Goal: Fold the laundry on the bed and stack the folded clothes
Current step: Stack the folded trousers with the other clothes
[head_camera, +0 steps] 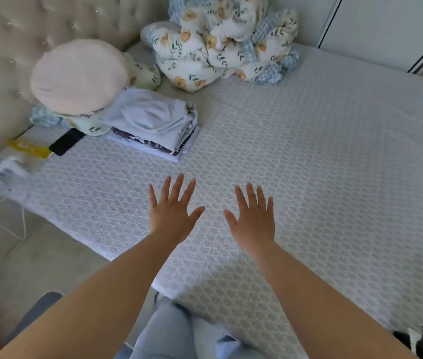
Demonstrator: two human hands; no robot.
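- Two hands, the left hand (170,208) and the right hand (253,217), are spread flat with straight fingers, holding nothing, over bare bed (334,156).
- Stack of folded clothes (153,123) lies beyond the left hand, well apart.
- Bed edge runs below the left wrist.

I saw left hand (170,211) and right hand (253,218) spread flat, fingers straight, over bare mattress (322,156), holding nothing. Folded stack (153,123) sat near headboard (5,35), beside round cushion (75,76). Crumpled floral bedding (226,40) far corner.
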